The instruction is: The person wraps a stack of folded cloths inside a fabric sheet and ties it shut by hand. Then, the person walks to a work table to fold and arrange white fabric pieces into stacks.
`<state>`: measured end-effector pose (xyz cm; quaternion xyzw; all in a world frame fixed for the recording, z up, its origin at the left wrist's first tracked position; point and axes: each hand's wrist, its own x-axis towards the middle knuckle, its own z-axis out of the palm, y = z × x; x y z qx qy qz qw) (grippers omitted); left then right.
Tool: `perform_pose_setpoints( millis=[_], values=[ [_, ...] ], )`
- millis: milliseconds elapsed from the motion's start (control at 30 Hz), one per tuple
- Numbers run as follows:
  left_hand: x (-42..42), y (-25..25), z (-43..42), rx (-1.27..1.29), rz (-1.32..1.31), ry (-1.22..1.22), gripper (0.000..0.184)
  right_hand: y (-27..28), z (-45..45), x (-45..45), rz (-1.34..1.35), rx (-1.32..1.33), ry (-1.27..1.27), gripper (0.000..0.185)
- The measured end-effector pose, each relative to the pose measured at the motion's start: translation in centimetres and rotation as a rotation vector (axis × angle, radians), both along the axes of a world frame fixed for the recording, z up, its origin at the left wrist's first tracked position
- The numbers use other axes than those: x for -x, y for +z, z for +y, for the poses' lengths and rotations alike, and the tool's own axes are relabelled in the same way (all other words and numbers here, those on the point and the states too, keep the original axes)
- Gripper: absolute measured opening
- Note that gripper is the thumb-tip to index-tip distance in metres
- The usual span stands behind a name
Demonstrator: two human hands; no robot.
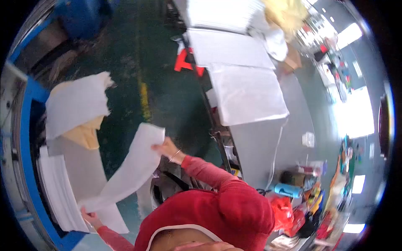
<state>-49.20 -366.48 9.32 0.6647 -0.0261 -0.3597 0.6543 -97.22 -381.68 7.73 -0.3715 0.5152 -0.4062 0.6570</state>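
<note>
A long piece of white cloth (134, 167) hangs stretched in a curve between my two hands. My right hand (166, 149) is closed on its upper right corner, out over the green floor. At the lower left, my left hand (90, 217) pinches the other end, right beside a stack of folded white cloth (63, 192). The stack lies along the blue machine frame (31, 113). Beyond it, another white cloth (79, 102) lies draped over yellow cloth (86, 136).
On the right, a long grey table (268, 142) carries white cloth piles (249, 94), a cord and a blue bottle (289, 190). A red object (183, 61) stands by its far edge. Red bags (287, 215) sit near my right side. A yellow line (144, 100) marks the floor.
</note>
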Motion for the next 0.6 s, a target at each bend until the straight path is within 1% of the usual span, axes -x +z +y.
perform_pose_setpoints(
  millis=[33,67,100,133,167,200,267,300,333,367,400,433,467,500,533,567,600],
  values=[
    [4.9,3.2,-4.5,0.123,0.028,-0.041,0.025,2.8,-0.2,4.1,-0.103,0.094,-0.119,0.019],
    [7.9,5.6,-8.2,0.088,0.135,-0.213,0.027,7.3,0.2,8.5,-0.209,0.184,-0.200,0.023],
    [10.7,7.5,-10.6,0.047,0.236,-0.383,0.029,10.5,0.8,13.1,-0.065,0.278,-0.316,0.021],
    [14.5,6.9,-13.1,0.143,0.024,-0.481,0.027,13.3,1.9,17.8,0.106,0.361,-0.463,0.020],
    [18.3,6.3,-15.6,0.244,-0.189,-0.545,0.026,16.1,3.4,22.0,0.133,0.343,-0.575,0.022],
    [19.7,4.8,-18.9,0.258,0.106,-0.632,0.027,18.0,4.6,26.2,0.160,0.411,-0.714,0.023],
    [31.7,6.5,-20.9,0.363,0.167,-0.743,0.032,21.4,6.4,34.4,0.165,0.633,-1.030,0.027],
    [37.7,7.3,-22.0,0.414,0.200,-0.799,0.034,22.4,6.9,38.1,0.151,0.739,-1.144,0.029],
    [44.7,11.3,-21.2,0.427,0.055,-0.956,0.034,23.0,7.1,42.1,0.132,0.836,-1.234,0.032],
    [49.4,12.4,-21.1,0.462,0.078,-1.085,0.034,22.2,7.4,46.9,0.103,0.948,-1.214,0.039],
    [53.3,12.3,-20.7,0.412,0.107,-1.155,0.033,21.9,7.5,50.0,0.107,0.969,-1.286,0.039],
    [57.1,11.9,-20.2,0.457,0.150,-1.274,0.031,20.5,7.7,53.8,0.188,0.902,-1.390,0.040],
    [60.5,11.4,-19.4,0.431,0.133,-1.346,0.029,17.9,7.7,57.4,0.267,0.828,-1.489,0.040],
    [63.9,10.7,-18.1,0.391,0.115,-1.274,0.026,14.2,8.0,60.7,0.416,0.687,-1.560,0.039],
    [65.4,6.8,-18.5,0.287,0.037,-1.418,0.022,10.6,8.3,63.9,0.561,0.526,-1.618,0.038],
    [66.9,3.0,-18.4,0.231,0.052,-1.498,0.023,7.0,8.6,67.1,0.688,0.357,-1.660,0.037],
    [68.2,0.0,-17.8,0.135,0.064,-1.482,0.022,0.1,9.7,71.5,0.718,0.006,-1.354,0.035]
  ],
)
